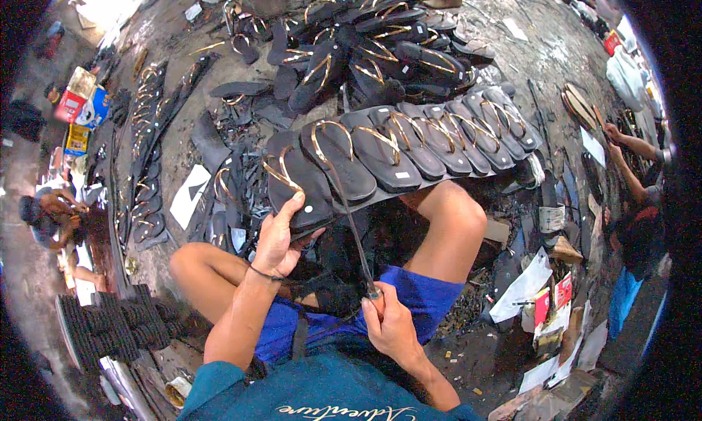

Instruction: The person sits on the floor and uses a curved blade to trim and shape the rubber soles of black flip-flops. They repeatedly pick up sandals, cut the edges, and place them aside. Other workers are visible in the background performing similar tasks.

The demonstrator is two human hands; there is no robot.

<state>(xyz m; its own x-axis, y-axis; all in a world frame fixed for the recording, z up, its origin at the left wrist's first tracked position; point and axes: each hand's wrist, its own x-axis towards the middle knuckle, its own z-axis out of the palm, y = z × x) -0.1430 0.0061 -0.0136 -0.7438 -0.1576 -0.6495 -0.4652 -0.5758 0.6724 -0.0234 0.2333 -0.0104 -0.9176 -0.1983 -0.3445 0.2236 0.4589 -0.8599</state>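
Observation:
A row of black flip-flops with gold straps lies side by side, slanting across the space in front of my knees. My left hand grips the heel end of the leftmost flip-flop, thumb on top and fingers beneath. My right hand is closed round the wooden handle of a long, thin knife. Its dark blade points up and left, the tip reaching over the second flip-flop from the left. Whether the blade touches the sole, I cannot tell.
A big heap of flip-flops lies beyond the row. Lines of flip-flops run along the left, above stacked black soles. Dark scraps and white paper sheets litter the floor. Other people sit at both sides; one hand shows at right.

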